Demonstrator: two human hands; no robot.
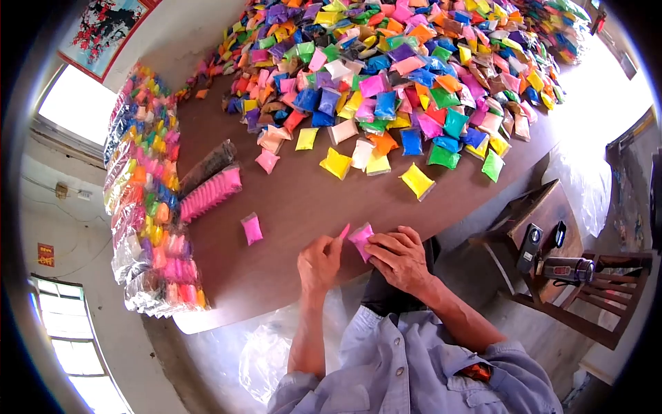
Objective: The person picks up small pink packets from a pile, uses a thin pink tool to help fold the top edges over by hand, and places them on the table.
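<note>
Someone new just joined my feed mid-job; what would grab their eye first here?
The huge heap of multicoloured plastic packets across the far side of the brown table would likely win. Next comes the long row of colourful packets in clear plastic along its left edge. Nearer, the right hand holds a small pink plastic packet.

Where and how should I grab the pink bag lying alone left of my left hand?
Probably pinch the pink bag across its plump middle, coming from the right, your left hand's side: it lies apart, with bare table between.
</note>
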